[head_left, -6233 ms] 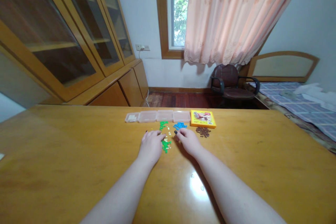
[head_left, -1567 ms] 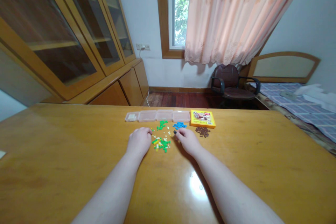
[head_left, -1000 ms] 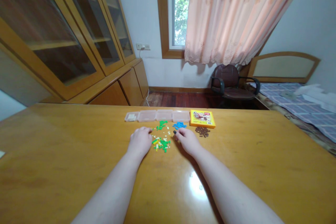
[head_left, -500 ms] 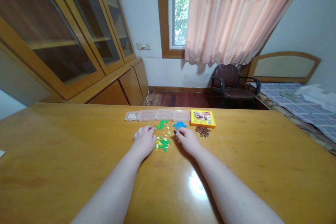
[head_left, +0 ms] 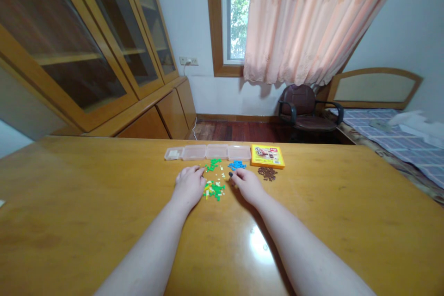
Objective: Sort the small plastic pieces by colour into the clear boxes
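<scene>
My left hand (head_left: 189,183) lies on the table with its fingers stretched forward, beside a mixed pile of green, yellow and cream toy building bricks (head_left: 214,189). Just beyond its fingertips is a smaller heap of green bricks (head_left: 214,164). My right hand (head_left: 248,182) is closed in a pinch on a small black piece (head_left: 231,174), whose exact kind is too small to make out. Blue bricks (head_left: 237,165) lie ahead of that hand, and brown bricks (head_left: 267,173) to its right. A few loose cream bricks (head_left: 223,175) are scattered between my hands.
Several clear plastic trays (head_left: 194,152) stand in a row at the far side of the wooden table (head_left: 329,222). A yellow box (head_left: 267,156) lies at their right end. Past the table are a chair (head_left: 301,106), a bed (head_left: 398,125) and a glass-door cabinet (head_left: 104,46).
My left hand has shifted very slightly to the left. The right hand keeps its pinch on the black piece, and the brick piles look the same.
</scene>
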`<state>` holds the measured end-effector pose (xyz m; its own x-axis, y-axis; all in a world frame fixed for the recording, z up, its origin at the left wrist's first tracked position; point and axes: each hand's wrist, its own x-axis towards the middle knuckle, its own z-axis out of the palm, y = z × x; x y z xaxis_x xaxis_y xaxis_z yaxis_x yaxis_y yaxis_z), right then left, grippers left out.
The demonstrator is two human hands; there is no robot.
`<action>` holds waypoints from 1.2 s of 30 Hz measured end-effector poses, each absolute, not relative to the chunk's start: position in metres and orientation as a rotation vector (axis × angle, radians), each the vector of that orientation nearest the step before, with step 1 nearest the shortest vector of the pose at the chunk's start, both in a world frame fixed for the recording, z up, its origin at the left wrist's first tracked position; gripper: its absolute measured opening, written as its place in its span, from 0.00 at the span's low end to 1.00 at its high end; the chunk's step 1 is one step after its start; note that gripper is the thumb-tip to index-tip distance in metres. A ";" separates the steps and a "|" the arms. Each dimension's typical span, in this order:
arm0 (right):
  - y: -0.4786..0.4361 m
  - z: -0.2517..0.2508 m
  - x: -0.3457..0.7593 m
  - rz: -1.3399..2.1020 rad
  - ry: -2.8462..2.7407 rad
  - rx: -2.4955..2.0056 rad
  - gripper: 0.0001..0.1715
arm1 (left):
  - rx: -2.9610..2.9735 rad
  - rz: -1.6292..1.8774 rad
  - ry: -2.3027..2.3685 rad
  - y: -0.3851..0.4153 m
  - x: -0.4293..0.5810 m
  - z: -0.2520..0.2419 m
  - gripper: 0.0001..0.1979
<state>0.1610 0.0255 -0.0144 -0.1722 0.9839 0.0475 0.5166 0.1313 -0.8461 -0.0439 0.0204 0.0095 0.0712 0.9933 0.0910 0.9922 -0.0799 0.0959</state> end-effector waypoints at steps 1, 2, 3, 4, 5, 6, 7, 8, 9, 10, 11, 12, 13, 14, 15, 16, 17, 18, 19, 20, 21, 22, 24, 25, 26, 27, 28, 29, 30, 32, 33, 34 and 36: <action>0.026 -0.015 0.161 0.938 -1.775 -1.447 0.15 | 2.294 0.216 2.117 0.021 -0.044 0.009 0.22; 0.025 -0.015 0.161 0.940 -1.776 -1.445 0.15 | 2.302 0.219 2.104 0.021 -0.044 0.009 0.22; 0.025 -0.015 0.161 0.941 -1.776 -1.444 0.15 | 2.312 0.214 2.092 0.020 -0.044 0.008 0.22; 0.025 -0.014 0.161 0.942 -1.775 -1.446 0.15 | 2.319 0.204 2.083 0.020 -0.043 0.008 0.22; 0.025 -0.014 0.161 0.942 -1.772 -1.448 0.15 | 2.320 0.195 2.085 0.020 -0.043 0.007 0.22; 0.025 -0.014 0.161 0.943 -1.771 -1.450 0.15 | 2.314 0.189 2.094 0.020 -0.043 0.007 0.22; 0.025 -0.013 0.161 0.943 -1.771 -1.452 0.15 | 2.302 0.192 2.107 0.020 -0.043 0.007 0.21; 0.025 -0.013 0.161 0.943 -1.772 -1.454 0.15 | 2.289 0.202 2.119 0.020 -0.044 0.007 0.21; 0.025 -0.013 0.161 0.942 -1.774 -1.456 0.15 | 2.277 0.219 2.130 0.020 -0.044 0.008 0.21; 0.025 -0.013 0.161 0.941 -1.776 -1.457 0.14 | 2.266 0.240 2.138 0.020 -0.045 0.009 0.20; 0.025 -0.013 0.161 0.940 -1.775 -1.458 0.14 | 2.256 0.262 2.144 0.020 -0.045 0.010 0.19; 0.025 -0.014 0.161 0.940 -1.775 -1.457 0.14 | 2.245 0.284 2.149 0.020 -0.045 0.011 0.18; 0.025 -0.014 0.161 0.939 -1.774 -1.455 0.14 | 2.235 0.306 2.151 0.021 -0.045 0.012 0.18; 0.025 -0.014 0.161 0.938 -1.774 -1.452 0.14 | 2.228 0.328 2.148 0.021 -0.045 0.012 0.17; 0.026 -0.015 0.161 0.936 -1.773 -1.451 0.14 | 2.224 0.354 2.135 0.021 -0.045 0.013 0.17; 0.026 -0.015 0.161 0.933 -1.773 -1.452 0.14 | 2.226 0.381 2.109 0.021 -0.045 0.013 0.17; 0.026 -0.014 0.161 0.928 -1.774 -1.453 0.14 | 2.234 0.408 2.071 0.021 -0.044 0.013 0.18; 0.026 -0.014 0.160 0.922 -1.778 -1.454 0.14 | 2.245 0.434 2.027 0.021 -0.044 0.012 0.18; 0.025 -0.013 0.160 0.919 -1.781 -1.456 0.14 | 2.258 0.455 1.984 0.022 -0.044 0.012 0.19; 0.025 -0.012 0.160 0.917 -1.784 -1.458 0.14 | 2.268 0.470 1.948 0.022 -0.044 0.011 0.19; 0.025 -0.012 0.160 0.919 -1.787 -1.461 0.14 | 2.277 0.478 1.923 0.022 -0.044 0.010 0.19; 0.025 -0.011 0.160 0.922 -1.789 -1.464 0.13 | 2.280 0.484 1.912 0.022 -0.044 0.010 0.19; 0.025 -0.010 0.160 0.925 -1.789 -1.471 0.13 | 2.279 0.494 1.921 0.023 -0.045 0.009 0.19; 0.024 -0.010 0.160 0.923 -1.790 -1.471 0.13 | 2.278 0.499 1.929 0.023 -0.045 0.008 0.19; 0.024 -0.010 0.160 0.921 -1.790 -1.470 0.13 | 2.279 0.502 1.935 0.023 -0.045 0.008 0.19; 0.024 -0.010 0.161 0.919 -1.791 -1.468 0.13 | 2.281 0.504 1.936 0.024 -0.046 0.008 0.19; 0.024 -0.010 0.161 0.917 -1.791 -1.467 0.13 | 2.283 0.502 1.933 0.024 -0.045 0.008 0.19; 0.024 -0.011 0.161 0.917 -1.791 -1.465 0.14 | 2.287 0.499 1.925 0.024 -0.045 0.007 0.19; 0.025 -0.011 0.161 0.919 -1.792 -1.464 0.14 | 2.289 0.494 1.917 0.024 -0.045 0.007 0.20; 0.025 -0.012 0.162 0.921 -1.791 -1.467 0.14 | 2.289 0.488 1.914 0.024 -0.044 0.008 0.20; 0.025 -0.013 0.162 0.922 -1.792 -1.468 0.14 | 2.287 0.487 1.921 0.024 -0.044 0.008 0.20; 0.025 -0.013 0.162 0.923 -1.792 -1.469 0.14 | 2.282 0.484 1.931 0.024 -0.044 0.008 0.20; 0.026 -0.014 0.162 0.923 -1.794 -1.469 0.15 | 2.265 0.484 1.963 0.024 -0.045 0.008 0.19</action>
